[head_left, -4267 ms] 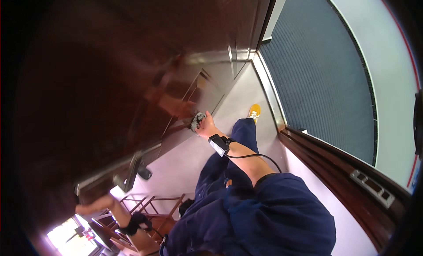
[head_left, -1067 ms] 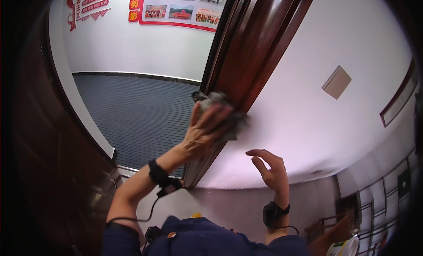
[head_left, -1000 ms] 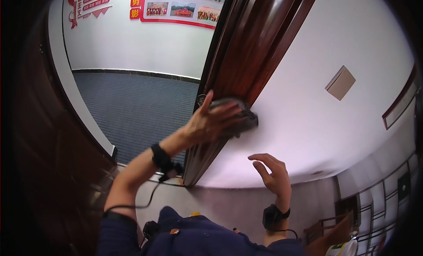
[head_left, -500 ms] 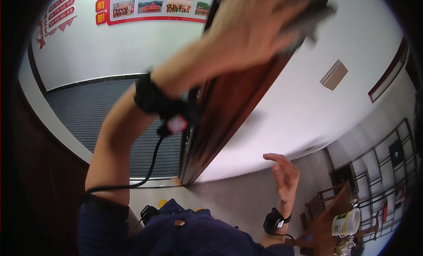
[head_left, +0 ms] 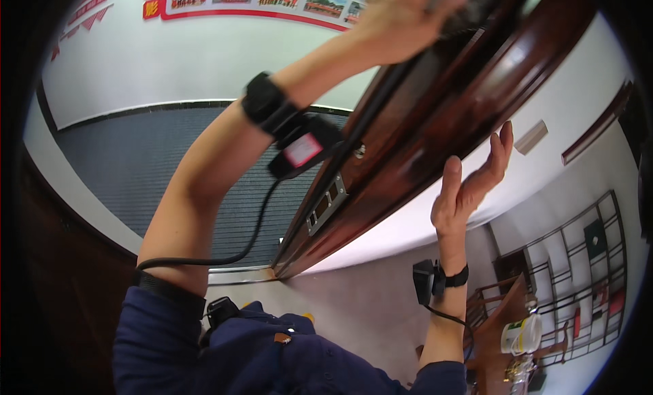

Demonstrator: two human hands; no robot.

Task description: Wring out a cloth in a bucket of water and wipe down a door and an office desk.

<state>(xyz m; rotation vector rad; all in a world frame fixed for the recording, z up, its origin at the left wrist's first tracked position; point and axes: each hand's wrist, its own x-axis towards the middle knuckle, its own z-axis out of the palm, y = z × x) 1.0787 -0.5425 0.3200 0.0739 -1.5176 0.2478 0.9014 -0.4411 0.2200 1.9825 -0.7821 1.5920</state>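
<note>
- Although the upper border of the view crops it and blur softens its outline, one grey cloth [head_left: 471, 12], at the far end of the door frame [head_left: 435, 133], right of centre; its full shape and long axis cannot be told.
- Appearance of cloth: dark grey, mottled, partly covered by the left hand [head_left: 401, 27].
- Left hand: back uppermost, reaching far and right; fingers over the cloth, cropped and blurred; how tightly they close on it cannot be told.
- Door frame: glossy reddish-brown wood, moulded lengthwise; long axis slanting from near left to far right; far end cut off.
- Strike plate [head_left: 327, 204]: silver metal, dark openings, set along the frame's left side, its length parallel to the frame.
- Right hand [head_left: 471, 191]: right of the frame, fingers loosely curved and pointing far, thumb wide apart; whether its fingertips touch the wood is unclear.
- White bucket [head_left: 522, 335]: near right, on a brown wooden surface [head_left: 486, 357].
</note>
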